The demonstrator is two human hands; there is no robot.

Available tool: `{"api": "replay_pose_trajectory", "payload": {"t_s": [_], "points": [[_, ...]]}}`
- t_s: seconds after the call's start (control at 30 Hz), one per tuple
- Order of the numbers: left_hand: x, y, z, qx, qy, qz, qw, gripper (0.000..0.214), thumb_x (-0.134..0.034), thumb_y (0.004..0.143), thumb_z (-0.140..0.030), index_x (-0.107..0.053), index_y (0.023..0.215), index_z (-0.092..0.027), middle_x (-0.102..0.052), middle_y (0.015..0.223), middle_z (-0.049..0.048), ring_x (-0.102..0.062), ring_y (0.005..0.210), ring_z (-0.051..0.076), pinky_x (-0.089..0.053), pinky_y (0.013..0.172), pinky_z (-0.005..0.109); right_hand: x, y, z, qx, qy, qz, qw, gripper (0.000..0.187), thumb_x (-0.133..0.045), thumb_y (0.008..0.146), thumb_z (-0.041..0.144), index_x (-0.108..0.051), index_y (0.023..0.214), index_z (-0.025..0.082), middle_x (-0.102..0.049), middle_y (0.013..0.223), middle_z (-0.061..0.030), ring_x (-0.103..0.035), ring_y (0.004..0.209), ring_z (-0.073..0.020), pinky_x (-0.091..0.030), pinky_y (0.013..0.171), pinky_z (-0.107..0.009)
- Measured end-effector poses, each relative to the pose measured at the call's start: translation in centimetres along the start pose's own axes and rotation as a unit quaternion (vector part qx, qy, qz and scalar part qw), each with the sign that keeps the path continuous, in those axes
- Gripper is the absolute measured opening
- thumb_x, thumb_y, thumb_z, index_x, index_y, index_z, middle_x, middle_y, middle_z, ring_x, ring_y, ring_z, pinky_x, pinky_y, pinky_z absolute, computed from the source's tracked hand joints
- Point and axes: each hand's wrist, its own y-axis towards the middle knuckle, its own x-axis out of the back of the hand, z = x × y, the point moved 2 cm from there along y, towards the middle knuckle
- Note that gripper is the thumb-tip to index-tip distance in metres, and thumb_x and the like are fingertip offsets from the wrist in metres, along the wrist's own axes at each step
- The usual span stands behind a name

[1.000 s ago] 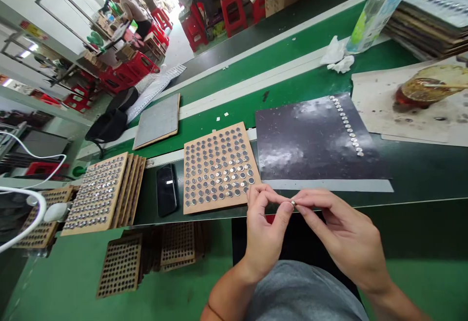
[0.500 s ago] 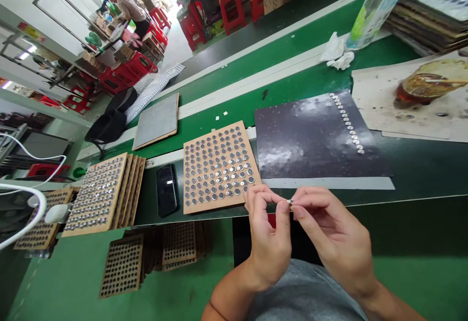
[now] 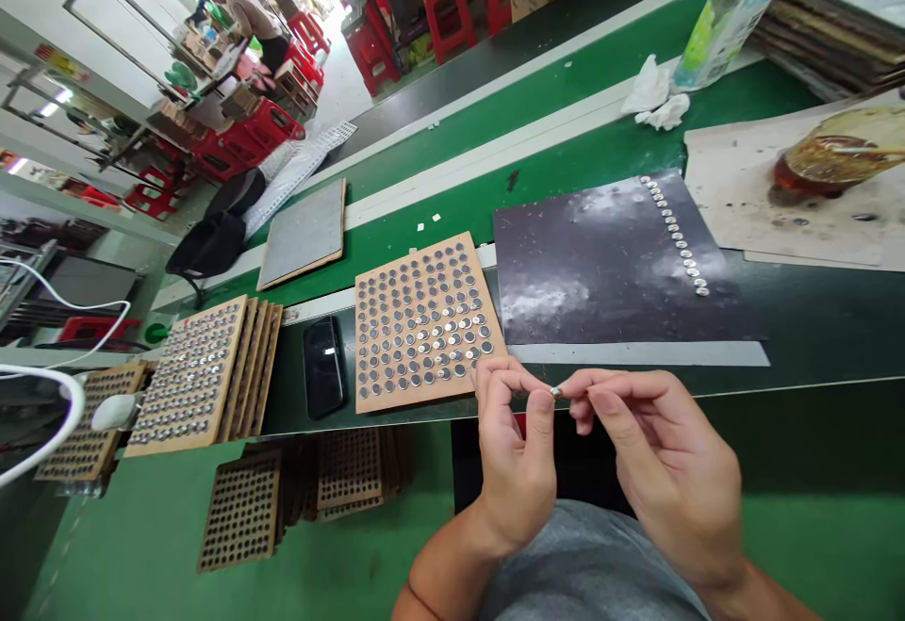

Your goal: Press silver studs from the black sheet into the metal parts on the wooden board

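Note:
My left hand (image 3: 518,456) pinches a small shiny metal piece (image 3: 555,392) between thumb and index finger, above the table's front edge. My right hand (image 3: 657,456) meets it from the other side, its index fingertip at the piece. The right thumb lies back against the curled fingers; anything between them is hidden. Just left of my hands lies a brown board (image 3: 364,401) with rows of round dark discs in silver rims; several discs carry small shiny bits. Behind my hands, a dark glossy sheet (image 3: 580,263) bears a row of small shiny metal pieces (image 3: 679,239) near its right edge.
A black phone (image 3: 323,367) and a stack of disc-covered boards (image 3: 188,371) stand left. A grey panel (image 3: 304,233) lies farther back. At right are a cup of brown liquid (image 3: 824,164), crumpled tissue (image 3: 654,98) and a bottle (image 3: 732,23). A person (image 3: 247,13) bends over a distant table.
My right hand has shifted slightly right and down, its thumb drawing back from the metal piece. My left hand still pinches the piece, slightly farther left. The view has shifted a little.

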Motion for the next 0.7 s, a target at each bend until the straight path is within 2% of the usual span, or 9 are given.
{"api": "replay_pose_trajectory", "payload": {"t_s": [0.27, 0.47, 0.63, 0.7], "points": [[0.03, -0.17, -0.23, -0.016, -0.025, 0.027, 0.999, 0.02, -0.047, 0.104, -0.035, -0.053, 0.089, -0.022, -0.045, 0.093, 0.002, -0.048, 0.092, 0.016, -0.04, 0.087, 0.03, 0.05, 0.17, -0.14, -0.006, -0.013, -0.007, 1.0, 0.009, -0.061, 0.099, 0.024, -0.065, 0.09, 0.023, -0.071, 0.086, 0.0025, -0.065, 0.064, -0.0037, -0.057, 0.064, -0.008], [0.02, -0.07, -0.42, -0.011, -0.017, 0.021, 1.0, 0.024, -0.048, 0.103, -0.038, -0.055, 0.087, -0.021, -0.048, 0.092, 0.0038, -0.051, 0.091, 0.018, -0.042, 0.086, 0.032, 0.31, 0.18, -0.63, -0.039, 0.052, 0.017, 0.998, 0.015, -0.062, 0.098, 0.036, -0.066, 0.102, 0.022, -0.069, 0.096, -0.0044, -0.065, 0.068, -0.0104, -0.06, 0.061, -0.02], [0.11, 0.05, -0.45, -0.004, -0.013, 0.017, 1.0, 0.026, -0.049, 0.102, -0.04, -0.055, 0.086, -0.021, -0.049, 0.092, 0.0046, -0.052, 0.09, 0.019, -0.044, 0.085, 0.032, -0.13, 0.66, -0.17, -0.023, 0.006, 0.048, 0.999, 0.01, -0.067, 0.094, 0.029, -0.068, 0.088, 0.021, -0.064, 0.084, -0.0011, -0.06, 0.06, -0.0078, -0.056, 0.056, -0.016], [0.22, 0.13, -0.41, -0.009, -0.012, 0.024, 1.0, 0.025, -0.05, 0.102, -0.04, -0.055, 0.086, -0.021, -0.049, 0.092, 0.0047, -0.051, 0.091, 0.019, -0.044, 0.085, 0.033, -0.13, 0.82, -0.26, -0.033, 0.004, 0.054, 0.998, 0.014, -0.067, 0.094, 0.028, -0.068, 0.082, 0.021, -0.062, 0.081, -0.0008, -0.058, 0.06, -0.0078, -0.054, 0.055, -0.016]]}}
